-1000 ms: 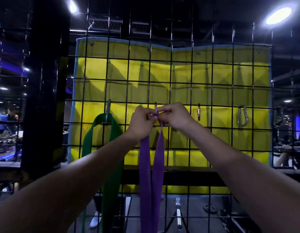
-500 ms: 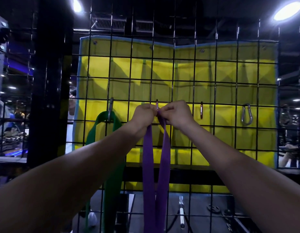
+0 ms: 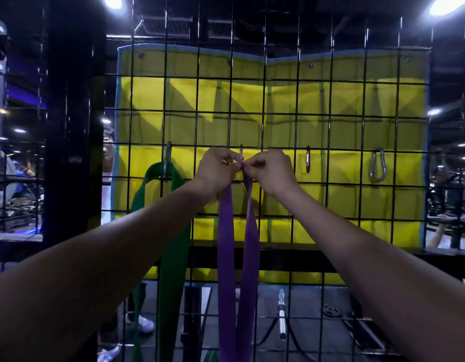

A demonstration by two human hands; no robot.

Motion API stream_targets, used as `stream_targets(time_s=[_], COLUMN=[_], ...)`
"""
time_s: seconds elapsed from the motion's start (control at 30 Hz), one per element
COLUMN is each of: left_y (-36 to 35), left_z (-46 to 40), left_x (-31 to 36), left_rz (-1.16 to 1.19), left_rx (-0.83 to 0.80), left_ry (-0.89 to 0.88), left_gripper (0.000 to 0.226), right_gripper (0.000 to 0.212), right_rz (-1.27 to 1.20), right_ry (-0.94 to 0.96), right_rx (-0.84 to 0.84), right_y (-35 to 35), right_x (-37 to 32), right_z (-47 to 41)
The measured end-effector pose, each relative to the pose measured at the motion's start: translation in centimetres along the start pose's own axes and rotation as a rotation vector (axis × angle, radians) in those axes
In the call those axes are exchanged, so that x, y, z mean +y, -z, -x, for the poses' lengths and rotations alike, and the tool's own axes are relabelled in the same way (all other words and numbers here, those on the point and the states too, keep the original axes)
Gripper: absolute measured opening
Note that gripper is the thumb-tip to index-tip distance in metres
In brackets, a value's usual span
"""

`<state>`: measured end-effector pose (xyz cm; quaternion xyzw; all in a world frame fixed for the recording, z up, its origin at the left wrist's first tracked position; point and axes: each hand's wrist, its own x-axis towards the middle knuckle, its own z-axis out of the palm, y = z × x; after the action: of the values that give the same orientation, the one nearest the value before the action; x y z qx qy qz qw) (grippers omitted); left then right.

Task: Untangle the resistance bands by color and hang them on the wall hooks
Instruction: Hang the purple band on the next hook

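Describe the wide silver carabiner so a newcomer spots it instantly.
Start at the black wire grid backed by a yellow padded mat. A row of clips hangs along one horizontal wire; take the rightmost, the wide silver carabiner. Unlike the slim red carabiner beside it, it faces front-on and holds no band.

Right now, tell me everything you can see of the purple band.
The purple band is a flat, wide loop, matte and rubbery looking. Its two strands hang straight down the wire grid and run out of view below. Its top is pinched between the left hand and right hand at a small clip. The green band hangs beside it, apart.
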<state>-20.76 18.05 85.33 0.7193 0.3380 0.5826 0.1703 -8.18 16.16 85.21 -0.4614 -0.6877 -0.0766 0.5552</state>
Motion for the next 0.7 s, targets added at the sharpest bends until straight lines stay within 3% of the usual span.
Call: stream_targets(time_s=[0.13, 0.23, 0.33, 0.57, 0.7], left_y=[0.2, 0.3, 0.5, 2.3, 1.6], left_z=[1.8, 3.4, 4.3, 6.5, 7.8], left_x=[-0.9, -1.5, -2.3, -0.8, -2.3], left_rz=[-0.02, 0.024, -0.015, 0.012, 0.049], left_rx=[-0.025, -0.117, -0.141, -0.288, -0.273], left_ry=[-0.066, -0.076, -0.071, -0.08, -0.04], left_gripper=[0.026, 0.049, 0.073, 0.081, 0.084], right_gripper=[0.037, 0.063, 0.075, 0.087, 0.092], right_rz=[-0.103, -0.089, -0.077, 0.019, -0.022], right_ry=[-0.044, -0.074, -0.076, -0.123, -0.184], right_rx=[-0.081, -0.153, -0.181, -0.239, -0.258], right_y=[0.1, -0.2, -0.4, 0.0, -0.5], right_x=[-0.1, 0.2, 0.2, -0.7, -0.6], right_z=[1.4, 2.9, 3.9, 5.2, 7.1])
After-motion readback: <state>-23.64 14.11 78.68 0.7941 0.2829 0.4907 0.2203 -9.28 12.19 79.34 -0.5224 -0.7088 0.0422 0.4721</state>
